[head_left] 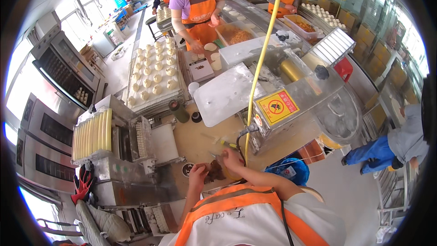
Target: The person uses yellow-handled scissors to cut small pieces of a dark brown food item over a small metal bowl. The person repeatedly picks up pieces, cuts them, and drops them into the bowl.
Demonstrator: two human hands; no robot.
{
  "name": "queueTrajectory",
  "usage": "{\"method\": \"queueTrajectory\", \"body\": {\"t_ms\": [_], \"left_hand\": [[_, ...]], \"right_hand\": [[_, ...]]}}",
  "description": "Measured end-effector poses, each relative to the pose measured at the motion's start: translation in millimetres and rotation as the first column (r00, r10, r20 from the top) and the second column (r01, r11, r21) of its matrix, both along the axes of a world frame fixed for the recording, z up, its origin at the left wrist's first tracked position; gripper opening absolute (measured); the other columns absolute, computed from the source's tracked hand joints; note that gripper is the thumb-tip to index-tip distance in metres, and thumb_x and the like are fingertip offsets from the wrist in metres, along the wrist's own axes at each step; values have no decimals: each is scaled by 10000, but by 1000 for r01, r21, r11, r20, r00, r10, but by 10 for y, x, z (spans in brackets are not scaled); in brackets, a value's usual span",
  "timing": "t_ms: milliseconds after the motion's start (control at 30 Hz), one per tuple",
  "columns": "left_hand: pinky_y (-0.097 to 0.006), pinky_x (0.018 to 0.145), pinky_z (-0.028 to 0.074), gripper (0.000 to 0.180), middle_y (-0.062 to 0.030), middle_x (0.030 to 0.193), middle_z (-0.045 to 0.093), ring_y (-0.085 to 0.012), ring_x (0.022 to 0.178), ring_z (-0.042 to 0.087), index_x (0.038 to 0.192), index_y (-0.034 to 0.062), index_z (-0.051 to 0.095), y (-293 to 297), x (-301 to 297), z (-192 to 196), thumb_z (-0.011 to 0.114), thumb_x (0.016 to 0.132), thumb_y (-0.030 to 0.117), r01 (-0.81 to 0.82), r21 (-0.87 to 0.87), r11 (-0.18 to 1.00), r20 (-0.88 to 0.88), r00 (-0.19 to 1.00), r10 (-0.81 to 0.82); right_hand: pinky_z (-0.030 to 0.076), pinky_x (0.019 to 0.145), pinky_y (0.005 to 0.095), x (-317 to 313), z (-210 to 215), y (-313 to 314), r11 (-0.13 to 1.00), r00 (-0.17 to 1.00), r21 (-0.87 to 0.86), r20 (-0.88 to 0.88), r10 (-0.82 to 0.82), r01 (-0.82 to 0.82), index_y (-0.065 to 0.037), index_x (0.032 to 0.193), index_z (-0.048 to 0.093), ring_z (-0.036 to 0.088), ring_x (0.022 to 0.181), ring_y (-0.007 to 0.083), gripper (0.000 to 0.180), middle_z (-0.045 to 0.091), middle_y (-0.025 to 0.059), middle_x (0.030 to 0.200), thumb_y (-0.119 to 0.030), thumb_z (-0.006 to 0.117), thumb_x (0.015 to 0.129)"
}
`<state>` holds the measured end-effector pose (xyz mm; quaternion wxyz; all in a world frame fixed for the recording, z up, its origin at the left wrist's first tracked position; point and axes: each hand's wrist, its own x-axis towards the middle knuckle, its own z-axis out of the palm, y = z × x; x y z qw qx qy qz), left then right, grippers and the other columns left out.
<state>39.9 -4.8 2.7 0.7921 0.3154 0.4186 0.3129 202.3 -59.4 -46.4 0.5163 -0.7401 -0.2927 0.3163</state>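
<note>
My left hand (197, 176) is closed at the edge of a dark reddish-brown lump (215, 173), whose kind I cannot make out, low over the tan worktop (193, 139). On the lump's other side, my right hand (233, 161) has its fingers curled; a small shiny tip shows beside them, but what they grip is unclear. Just beyond the right hand lies a tool with a yellow-green and black handle (228, 144). A small round dish (187, 169) with dark contents sits left of my left hand. Farther off stand a dark green cylinder (179, 111) and a small black cup (196, 117).
A metal dough machine (291, 95) with a warning sign stands to the right, a yellow cable (260, 59) hanging before it. Left is a roller machine (93, 136). Trays of buns (152, 70) stand ahead, where co-workers in orange aprons (201, 11) work. A blue bin (291, 171) is at right.
</note>
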Motion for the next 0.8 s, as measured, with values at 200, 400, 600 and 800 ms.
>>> {"method": "queueTrajectory", "body": {"t_ms": [200,400,600,800], "left_hand": [[-246,632,475,138,-47,837,613,-154,766,602,951,59,543,4,-23,112,532,813,56,119,89,989,-44,992,-115],[-204,587,427,106,-58,817,622,-112,709,579,922,46,579,18,-63,19,586,820,74,118,99,988,18,993,-120],[-208,573,395,107,-1,813,628,-79,702,573,920,99,598,-23,-180,-127,609,814,102,-27,-31,999,0,1000,27],[-286,698,422,171,1,935,623,-119,827,578,1028,119,572,-40,-301,-259,538,873,179,-5,-99,995,53,999,10]], "right_hand": [[468,801,368,42,-617,170,994,996,82,39,-79,75,-38,1090,470,586,937,277,367,606,135,978,-49,577,739],[475,514,310,132,-739,211,974,974,20,-21,-224,225,-23,954,510,596,692,178,227,608,91,784,-68,618,759],[475,671,325,129,-684,437,977,929,-47,-303,-214,210,-26,1006,519,604,795,228,304,612,117,919,-88,631,730],[452,474,266,159,-515,508,965,927,23,-286,-243,261,-12,982,498,544,574,148,253,568,81,819,12,599,751]]}}
